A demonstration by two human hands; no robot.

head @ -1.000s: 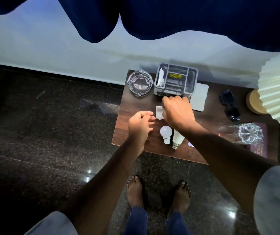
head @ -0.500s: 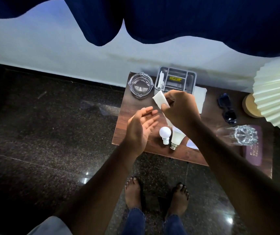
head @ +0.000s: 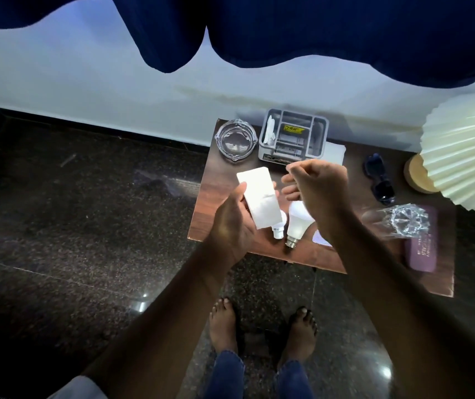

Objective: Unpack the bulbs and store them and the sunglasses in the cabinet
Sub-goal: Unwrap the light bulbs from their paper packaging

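A small white box [head: 256, 197] is up off the brown side table [head: 210, 203], with my left hand [head: 230, 226] shut on its lower end. My right hand [head: 316, 188] hovers just right of the box with its fingers curled and nothing seen in them. Two white bulbs lie on the table under my hands. The small bulb [head: 278, 232] is partly hidden by the box, and the larger bulb [head: 298, 223] lies beside it with its metal base toward me. Dark sunglasses [head: 380, 180] rest at the table's right, apart from both hands.
At the table's back stand a glass ashtray [head: 234, 141], a grey organizer tray [head: 293, 139] and a white paper [head: 335, 151]. At the right are a pleated lamp shade [head: 466, 156], a glass tumbler [head: 400, 221] on its side and a purple case [head: 421, 246]. My bare feet are below the table's front edge.
My right hand lifted the white box from the table and passed it over. My left hand now holds it, and my right hand has let go and pulled back to the right.
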